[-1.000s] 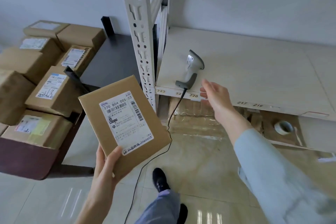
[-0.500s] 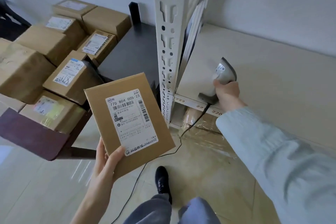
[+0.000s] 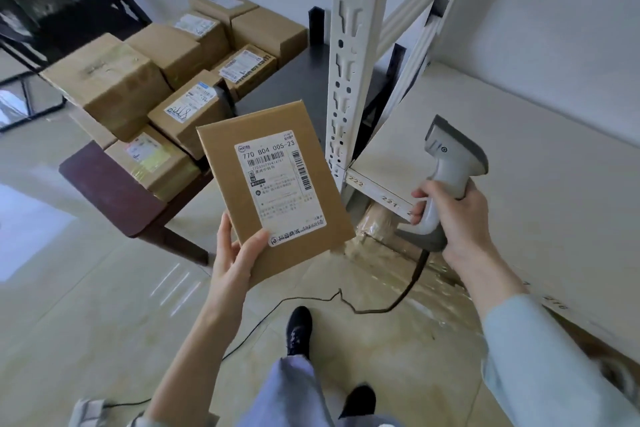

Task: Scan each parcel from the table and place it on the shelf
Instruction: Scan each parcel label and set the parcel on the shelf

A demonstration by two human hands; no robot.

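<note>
Now that the scanner (image 3: 450, 177) is off the shelf (image 3: 519, 156) and raised at right of frame, the scan can begin. The right hand (image 3: 460, 218) curls tight round its grip. Centre frame, the left hand (image 3: 239, 253) pinches the parcel (image 3: 273, 191), thumb on its label, above the floor.

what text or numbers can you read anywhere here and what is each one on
"770 B04 005-23": white shipping label on the flat brown cardboard parcel held in the left hand.
"222": front edge of the pale shelf board.
"221": same shelf edge, further right.
Handwritten blue digits on the label of a brown box on the dark table: not clear enough to read.
Small print on the held label, other box labels: too small or blurred.
</note>
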